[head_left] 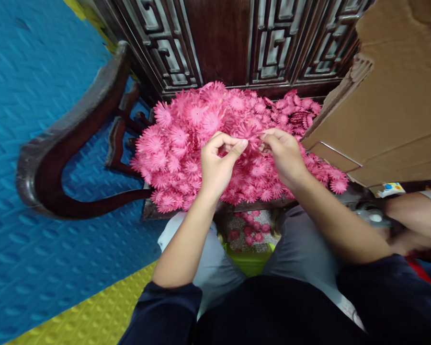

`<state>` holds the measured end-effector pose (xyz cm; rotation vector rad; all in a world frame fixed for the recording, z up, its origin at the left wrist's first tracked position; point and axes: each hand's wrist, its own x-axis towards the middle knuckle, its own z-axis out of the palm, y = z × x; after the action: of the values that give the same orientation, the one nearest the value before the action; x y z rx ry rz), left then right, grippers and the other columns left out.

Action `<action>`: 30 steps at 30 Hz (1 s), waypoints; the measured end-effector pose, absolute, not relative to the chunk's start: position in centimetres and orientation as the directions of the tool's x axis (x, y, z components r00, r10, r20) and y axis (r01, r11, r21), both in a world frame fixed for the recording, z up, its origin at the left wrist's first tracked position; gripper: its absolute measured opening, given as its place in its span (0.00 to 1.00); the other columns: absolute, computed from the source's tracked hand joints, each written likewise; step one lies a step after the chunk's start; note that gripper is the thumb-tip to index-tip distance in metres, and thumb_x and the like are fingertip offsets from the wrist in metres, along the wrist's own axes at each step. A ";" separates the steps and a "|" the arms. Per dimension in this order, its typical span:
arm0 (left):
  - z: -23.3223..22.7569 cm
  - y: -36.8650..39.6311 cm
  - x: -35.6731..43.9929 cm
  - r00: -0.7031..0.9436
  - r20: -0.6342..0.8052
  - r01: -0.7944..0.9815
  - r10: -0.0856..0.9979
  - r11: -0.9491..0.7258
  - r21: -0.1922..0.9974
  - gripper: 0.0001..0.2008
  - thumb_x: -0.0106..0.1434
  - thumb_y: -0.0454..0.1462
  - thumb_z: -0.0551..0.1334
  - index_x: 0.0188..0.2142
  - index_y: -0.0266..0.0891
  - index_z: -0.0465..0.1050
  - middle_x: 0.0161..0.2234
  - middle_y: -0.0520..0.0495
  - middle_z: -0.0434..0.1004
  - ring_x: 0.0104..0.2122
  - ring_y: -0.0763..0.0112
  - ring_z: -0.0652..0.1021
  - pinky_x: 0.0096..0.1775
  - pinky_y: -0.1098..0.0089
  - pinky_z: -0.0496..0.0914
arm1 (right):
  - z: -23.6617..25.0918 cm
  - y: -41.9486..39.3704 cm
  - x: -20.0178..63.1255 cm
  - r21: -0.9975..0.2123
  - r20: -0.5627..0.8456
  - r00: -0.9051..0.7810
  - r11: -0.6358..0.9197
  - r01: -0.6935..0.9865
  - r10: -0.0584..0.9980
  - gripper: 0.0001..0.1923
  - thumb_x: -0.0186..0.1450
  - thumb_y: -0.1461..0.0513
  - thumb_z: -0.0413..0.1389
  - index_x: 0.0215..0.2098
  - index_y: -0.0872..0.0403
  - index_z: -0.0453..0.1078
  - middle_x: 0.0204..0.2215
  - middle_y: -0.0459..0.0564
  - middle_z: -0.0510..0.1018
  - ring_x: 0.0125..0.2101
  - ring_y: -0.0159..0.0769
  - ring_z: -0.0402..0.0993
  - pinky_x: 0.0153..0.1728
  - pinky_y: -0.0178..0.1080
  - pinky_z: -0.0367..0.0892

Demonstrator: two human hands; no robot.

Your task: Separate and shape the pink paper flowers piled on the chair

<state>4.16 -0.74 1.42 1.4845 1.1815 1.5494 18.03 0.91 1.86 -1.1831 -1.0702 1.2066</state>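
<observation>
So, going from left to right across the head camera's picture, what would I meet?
Blue floor mat → curved dark wooden armrest → left hand → right hand, both pinching pink flowers from the pile → cardboard box.

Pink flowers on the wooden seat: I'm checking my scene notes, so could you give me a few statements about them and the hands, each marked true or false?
1. Both hands pinch at one pink flower above the pile of pink flowers. True.
2. The left hand rests on the cardboard box. False: it is over the pile, apart from the box.
3. The pile lies on a dark wooden chair. True.
4. The right hand holds scissors. False: only fingers on the flower show.
</observation>
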 end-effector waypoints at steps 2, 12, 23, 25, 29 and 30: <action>1.5 -0.8 4.3 -0.116 0.379 0.113 0.918 -0.367 0.924 0.09 0.54 0.41 0.66 0.23 0.40 0.72 0.23 0.54 0.66 0.26 0.77 0.67 0.33 0.73 0.64 | 1.9 1.0 18.1 -0.993 -0.037 0.117 -0.023 -0.118 0.992 0.07 0.57 0.68 0.51 0.23 0.54 0.66 0.20 0.40 0.67 0.21 0.23 0.63 0.28 0.31 0.62; 1.4 -1.0 4.6 -0.155 0.410 0.105 0.899 -0.398 0.912 0.14 0.55 0.47 0.64 0.23 0.41 0.67 0.23 0.54 0.62 0.26 0.77 0.65 0.32 0.72 0.63 | 1.6 1.1 18.3 -0.984 -0.076 0.225 -0.037 -0.173 0.971 0.04 0.58 0.65 0.50 0.27 0.53 0.66 0.27 0.43 0.72 0.20 0.22 0.62 0.27 0.32 0.61; 1.1 -1.7 5.7 -0.412 0.492 0.268 0.767 -0.414 0.870 0.17 0.61 0.49 0.57 0.26 0.41 0.58 0.25 0.53 0.56 0.27 0.76 0.62 0.32 0.71 0.62 | 1.6 -0.2 17.3 -0.995 -0.018 0.238 0.005 -0.096 0.971 0.06 0.59 0.58 0.52 0.29 0.52 0.66 0.29 0.44 0.72 0.22 0.24 0.61 0.27 0.33 0.62; 1.3 -1.5 5.0 -0.501 0.514 0.273 0.696 -0.436 0.857 0.17 0.62 0.50 0.56 0.26 0.42 0.57 0.25 0.53 0.55 0.27 0.75 0.62 0.33 0.71 0.62 | 1.2 0.2 17.8 -0.992 -0.036 0.269 -0.003 -0.124 0.962 0.06 0.60 0.59 0.50 0.29 0.52 0.65 0.31 0.45 0.73 0.22 0.24 0.62 0.27 0.33 0.62; 1.8 -0.3 1.9 -0.730 0.509 0.316 0.455 -0.436 0.843 0.19 0.62 0.53 0.52 0.26 0.42 0.54 0.26 0.53 0.55 0.28 0.74 0.64 0.35 0.69 0.63 | 0.1 2.8 20.3 -0.975 -0.105 0.416 -0.011 -0.224 0.903 0.06 0.62 0.60 0.48 0.29 0.52 0.63 0.30 0.46 0.73 0.21 0.25 0.63 0.25 0.34 0.63; 1.8 0.1 1.2 -0.725 0.513 0.343 0.459 -0.406 0.847 0.19 0.62 0.53 0.53 0.26 0.42 0.54 0.25 0.53 0.54 0.27 0.74 0.64 0.35 0.69 0.63 | -0.1 3.4 20.8 -0.975 -0.092 0.406 0.001 -0.222 0.909 0.04 0.61 0.61 0.49 0.29 0.52 0.64 0.30 0.46 0.73 0.22 0.25 0.64 0.26 0.33 0.64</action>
<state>1.22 0.08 1.85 1.1308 1.6671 2.3093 20.84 3.43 -0.11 -1.2532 -0.7163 1.0197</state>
